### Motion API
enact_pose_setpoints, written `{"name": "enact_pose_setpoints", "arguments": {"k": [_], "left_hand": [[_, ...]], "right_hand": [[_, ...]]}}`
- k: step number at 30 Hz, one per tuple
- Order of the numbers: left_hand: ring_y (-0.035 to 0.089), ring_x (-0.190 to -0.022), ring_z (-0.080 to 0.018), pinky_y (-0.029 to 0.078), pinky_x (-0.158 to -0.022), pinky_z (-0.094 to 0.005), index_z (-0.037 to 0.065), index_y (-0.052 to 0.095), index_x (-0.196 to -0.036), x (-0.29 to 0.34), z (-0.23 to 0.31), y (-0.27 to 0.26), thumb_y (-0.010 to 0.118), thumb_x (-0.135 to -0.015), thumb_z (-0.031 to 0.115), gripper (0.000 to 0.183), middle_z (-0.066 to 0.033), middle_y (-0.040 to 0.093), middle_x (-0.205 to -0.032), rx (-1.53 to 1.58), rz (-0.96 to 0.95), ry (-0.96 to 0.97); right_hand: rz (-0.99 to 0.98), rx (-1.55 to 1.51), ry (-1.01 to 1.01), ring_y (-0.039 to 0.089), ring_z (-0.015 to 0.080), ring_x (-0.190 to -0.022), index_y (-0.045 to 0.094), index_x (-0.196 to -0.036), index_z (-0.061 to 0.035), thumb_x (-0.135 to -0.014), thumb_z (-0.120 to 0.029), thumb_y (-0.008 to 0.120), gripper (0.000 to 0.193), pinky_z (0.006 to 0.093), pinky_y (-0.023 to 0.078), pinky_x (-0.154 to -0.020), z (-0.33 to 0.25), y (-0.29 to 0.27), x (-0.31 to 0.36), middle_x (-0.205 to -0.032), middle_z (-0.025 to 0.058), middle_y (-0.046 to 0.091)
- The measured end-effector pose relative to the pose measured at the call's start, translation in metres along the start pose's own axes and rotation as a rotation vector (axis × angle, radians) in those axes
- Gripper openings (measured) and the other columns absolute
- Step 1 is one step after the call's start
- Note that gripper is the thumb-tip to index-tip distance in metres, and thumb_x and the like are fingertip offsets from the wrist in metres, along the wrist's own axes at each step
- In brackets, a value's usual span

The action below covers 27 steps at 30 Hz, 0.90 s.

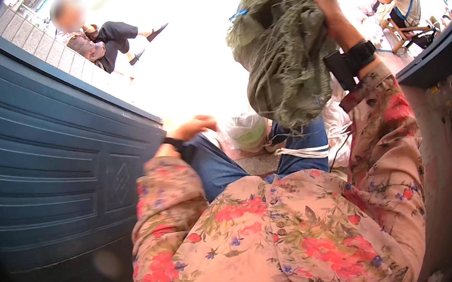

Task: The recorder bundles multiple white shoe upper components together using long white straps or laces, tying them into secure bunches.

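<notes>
High at the right, my right hand [328, 9] is closed on a crumpled green-grey woven sack [290, 72] with frayed, stringy edges. The sack hangs in front of my right leg, and its folds hide some of my fingers. A blue bit [238, 14] shows at its left edge. My left hand [196, 126] is over my left knee, its fingers curled in; whether anything is in them is hidden. Between my knees is a whitish plastic bag [247, 132] with something green showing. White strips [302, 151] lie across my right thigh.
A dark blue panelled door [44, 161] stands close on my left, another dark edge [434, 64] on my right. Pale plastic [339, 133] lies beside my right leg. One person [92, 42] sits at the far left, another [405, 1] at the far right on a wooden seat.
</notes>
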State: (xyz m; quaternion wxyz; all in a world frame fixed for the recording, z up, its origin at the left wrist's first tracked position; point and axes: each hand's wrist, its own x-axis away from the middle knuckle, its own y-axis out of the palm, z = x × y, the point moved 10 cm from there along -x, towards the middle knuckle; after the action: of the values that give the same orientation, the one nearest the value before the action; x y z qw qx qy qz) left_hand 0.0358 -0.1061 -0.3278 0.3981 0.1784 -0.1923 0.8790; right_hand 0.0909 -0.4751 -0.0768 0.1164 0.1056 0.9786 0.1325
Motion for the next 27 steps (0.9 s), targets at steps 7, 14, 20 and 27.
{"name": "enact_pose_setpoints", "arguments": {"k": [7,14,20,27], "left_hand": [[0.044,-0.06,-0.009,0.041,-0.06,-0.0237,0.004,0.055,-0.094,0.224,0.206,-0.214,0.048,-0.086,0.016,0.016,0.0007,0.045,-0.064,0.19,0.835,0.767],[0.037,-0.113,-0.0132,0.028,-0.087,-0.0317,0.007,0.037,-0.126,0.207,0.124,-0.223,0.05,-0.085,0.029,0.048,-0.003,0.041,-0.126,-0.121,1.16,0.32],[0.043,-0.085,-0.0119,0.035,-0.072,-0.0313,0.012,0.046,-0.115,0.099,0.005,-0.223,0.055,-0.081,0.023,0.037,0.0014,0.048,-0.097,0.19,0.868,0.068],[0.045,-0.084,-0.0112,0.036,-0.069,-0.0285,0.009,0.047,-0.113,-0.028,0.061,-0.144,0.057,-0.081,0.025,0.038,0.0008,0.049,-0.1,-0.018,0.522,0.073]], "right_hand": [[-0.203,-0.023,-0.163,0.058,0.0126,-0.085,0.055,-0.104,-0.0025,-0.08,-0.021,0.057,0.031,0.0266,0.046,-0.076,-0.046,-0.084,-0.008,-0.095,0.0047,0.06],[0.39,-0.154,-0.207,0.059,0.0195,-0.075,0.059,-0.09,-0.0057,-0.082,-0.024,0.049,0.022,0.0326,0.048,-0.071,-0.161,-0.26,0.076,-0.082,0.0063,0.062],[0.814,1.775,-0.247,0.057,0.0226,-0.096,0.056,-0.105,-0.0073,-0.065,-0.007,0.064,0.041,0.0318,0.043,-0.081,-0.249,-0.396,0.4,-0.1,0.0102,0.061],[1.372,1.904,0.541,0.056,0.0244,-0.092,0.041,-0.118,0.0028,-0.06,-0.009,0.061,0.063,0.0313,0.044,-0.079,-0.176,-0.392,0.805,-0.101,0.0165,0.058]]}}
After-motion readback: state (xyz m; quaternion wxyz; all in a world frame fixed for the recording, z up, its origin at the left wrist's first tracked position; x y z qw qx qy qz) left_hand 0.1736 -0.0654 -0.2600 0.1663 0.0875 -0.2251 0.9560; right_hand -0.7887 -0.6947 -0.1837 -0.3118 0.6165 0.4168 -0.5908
